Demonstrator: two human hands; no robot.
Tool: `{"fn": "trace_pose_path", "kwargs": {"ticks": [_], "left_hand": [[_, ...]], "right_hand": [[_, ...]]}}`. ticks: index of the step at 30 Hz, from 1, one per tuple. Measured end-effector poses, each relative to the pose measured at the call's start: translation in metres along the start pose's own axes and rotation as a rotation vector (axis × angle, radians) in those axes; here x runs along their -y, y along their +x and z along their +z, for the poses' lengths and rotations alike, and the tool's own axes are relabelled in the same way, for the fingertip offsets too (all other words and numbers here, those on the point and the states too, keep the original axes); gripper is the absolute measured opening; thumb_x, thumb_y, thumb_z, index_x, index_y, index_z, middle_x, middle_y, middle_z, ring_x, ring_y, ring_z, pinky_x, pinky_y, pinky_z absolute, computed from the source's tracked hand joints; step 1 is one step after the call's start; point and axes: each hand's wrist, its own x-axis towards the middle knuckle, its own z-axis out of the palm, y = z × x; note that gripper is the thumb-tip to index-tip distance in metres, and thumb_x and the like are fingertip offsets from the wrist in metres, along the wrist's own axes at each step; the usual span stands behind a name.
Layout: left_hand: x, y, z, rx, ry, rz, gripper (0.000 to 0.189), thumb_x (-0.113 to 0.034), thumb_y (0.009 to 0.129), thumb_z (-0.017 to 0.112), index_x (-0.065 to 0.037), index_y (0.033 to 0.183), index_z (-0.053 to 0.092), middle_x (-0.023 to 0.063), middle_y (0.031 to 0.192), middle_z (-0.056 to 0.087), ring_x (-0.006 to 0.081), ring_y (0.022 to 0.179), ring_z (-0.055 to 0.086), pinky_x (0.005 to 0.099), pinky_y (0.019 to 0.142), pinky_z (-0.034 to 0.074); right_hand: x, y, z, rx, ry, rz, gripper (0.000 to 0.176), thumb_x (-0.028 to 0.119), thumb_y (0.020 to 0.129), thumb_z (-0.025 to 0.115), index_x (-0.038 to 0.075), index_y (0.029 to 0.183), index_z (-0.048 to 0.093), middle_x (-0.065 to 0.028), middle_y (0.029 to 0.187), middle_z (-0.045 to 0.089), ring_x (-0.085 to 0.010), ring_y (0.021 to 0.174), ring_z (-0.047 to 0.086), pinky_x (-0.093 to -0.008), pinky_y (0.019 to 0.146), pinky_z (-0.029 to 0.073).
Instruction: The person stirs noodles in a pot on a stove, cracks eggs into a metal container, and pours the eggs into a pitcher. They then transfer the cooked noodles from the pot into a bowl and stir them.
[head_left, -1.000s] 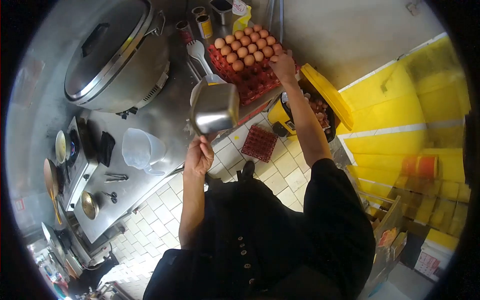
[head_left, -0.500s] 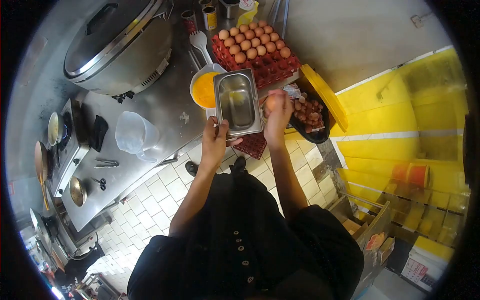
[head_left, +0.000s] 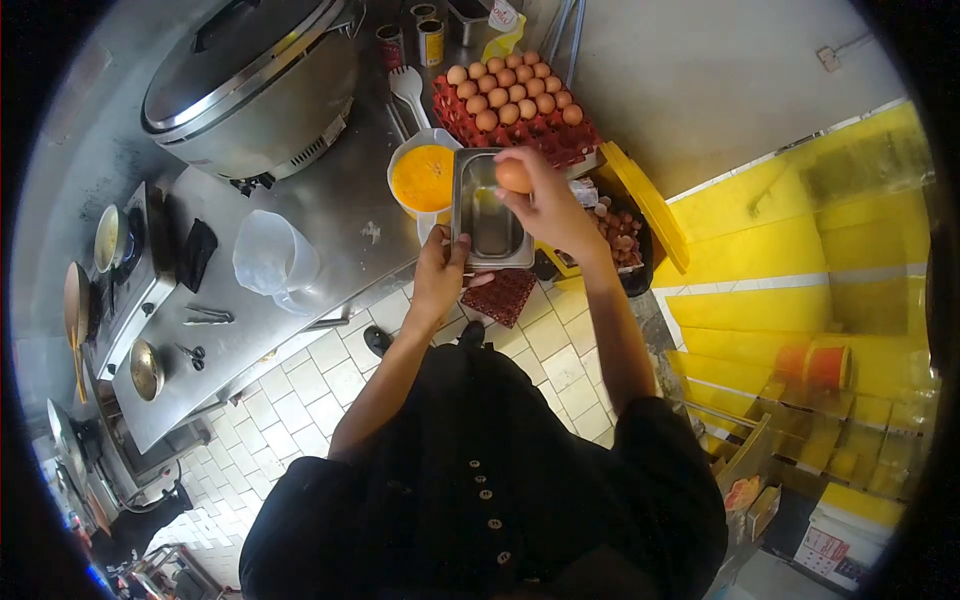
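Note:
My left hand (head_left: pixel 441 268) grips a rectangular steel pan (head_left: pixel 495 240) by its near left corner, thumb over the rim. A little clear liquid lies in the bottom of the pan. Over the pan's far right part, my right hand (head_left: pixel 545 205) holds a brown egg (head_left: pixel 514 177) between its fingers. Beside the pan, to the left, stands a white jug (head_left: pixel 398 150) filled with orange-yellow beaten egg (head_left: pixel 424 178). Beyond both is a red egg tray (head_left: pixel 535 137) with several rows of brown eggs, its nearer cups bare.
A black-lined yellow bin (head_left: pixel 660 225) of eggshells (head_left: pixel 622 236) stands right of the pan. Left on the steel counter are a clear plastic jug (head_left: pixel 272 255), tongs (head_left: pixel 208 316), scissors (head_left: pixel 193 356) and a large cooker (head_left: pixel 255 110). A lit burner holds a small pan (head_left: pixel 108 240).
My right hand has moved left and up with the egg, from the pan's right side to over the pan. The pan has shifted slightly right in view.

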Motion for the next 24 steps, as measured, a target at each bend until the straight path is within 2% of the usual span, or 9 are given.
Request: {"fn": "trace_pose_path", "kwargs": {"ticks": [1,4,7,13,16,19,22,24], "left_hand": [[0.000,0.001,0.001,0.004,0.004,-0.003,0.020,-0.016,0.103,0.049,0.001,0.112,0.045,0.0100,0.087,0.059,0.0162,0.075,0.065,0.0306,0.064,0.064],[0.007,0.004,0.002,0.020,0.002,0.011,0.020,-0.016,0.103,0.049,0.001,0.112,0.045,0.0100,0.087,0.059,0.0156,0.074,0.064,0.0306,0.063,0.064],[0.016,0.009,0.002,0.018,0.039,0.035,0.020,-0.016,0.103,0.048,0.001,0.112,0.045,0.0099,0.087,0.058,0.0151,0.074,0.064,0.0313,0.062,0.064],[0.021,0.010,0.000,0.012,-0.001,0.030,0.021,-0.017,0.103,0.048,0.001,0.113,0.044,0.0088,0.087,0.057,0.0171,0.078,0.066,0.0334,0.061,0.065],[0.020,0.010,0.001,0.012,-0.029,0.040,0.023,-0.018,0.103,0.049,0.001,0.115,0.043,0.0091,0.090,0.057,0.0181,0.078,0.067,0.0336,0.061,0.065],[0.022,0.012,-0.001,0.018,-0.044,0.041,0.024,-0.018,0.103,0.049,0.001,0.116,0.043,0.0108,0.096,0.057,0.0189,0.078,0.067,0.0333,0.062,0.064],[0.023,0.011,-0.004,0.005,-0.032,0.017,0.023,-0.018,0.103,0.049,0.001,0.115,0.045,0.0128,0.100,0.058,0.0199,0.079,0.068,0.0321,0.063,0.064],[0.022,0.011,-0.004,0.002,-0.033,0.007,0.023,-0.017,0.102,0.049,0.002,0.114,0.046,0.0134,0.099,0.059,0.0202,0.079,0.069,0.0311,0.064,0.064]], "right_hand": [[0.001,0.005,0.001,0.070,-0.091,-0.036,0.037,0.014,0.089,0.067,0.006,0.120,0.048,-0.0236,0.108,0.059,-0.0393,0.102,0.060,-0.0412,0.085,0.050],[0.016,0.014,0.001,0.268,-0.263,0.051,0.037,0.021,0.092,0.065,0.003,0.117,0.046,-0.0265,0.108,0.060,-0.0440,0.105,0.059,-0.0474,0.087,0.050],[0.003,0.018,0.011,0.388,-0.426,0.039,0.041,0.027,0.092,0.064,-0.001,0.115,0.044,-0.0292,0.109,0.061,-0.0452,0.105,0.060,-0.0514,0.085,0.050],[0.007,0.028,0.008,0.489,-0.494,0.066,0.045,0.034,0.093,0.063,-0.002,0.115,0.046,-0.0264,0.093,0.066,-0.0451,0.089,0.065,-0.0516,0.076,0.053],[0.014,0.031,0.005,0.403,-0.624,-0.009,0.047,0.042,0.094,0.060,0.001,0.115,0.048,-0.0246,0.086,0.067,-0.0428,0.081,0.067,-0.0497,0.070,0.053],[0.029,0.035,-0.003,0.371,-0.830,-0.049,0.050,0.048,0.093,0.057,0.004,0.116,0.050,-0.0241,0.086,0.068,-0.0394,0.076,0.068,-0.0465,0.066,0.053],[0.050,0.044,-0.015,0.351,-0.893,-0.047,0.049,0.050,0.093,0.056,0.006,0.114,0.052,-0.0219,0.083,0.068,-0.0370,0.070,0.068,-0.0455,0.065,0.053],[0.057,0.045,-0.021,0.387,-0.893,0.013,0.049,0.050,0.093,0.057,0.007,0.116,0.051,-0.0213,0.088,0.068,-0.0376,0.072,0.068,-0.0461,0.066,0.053]]}}
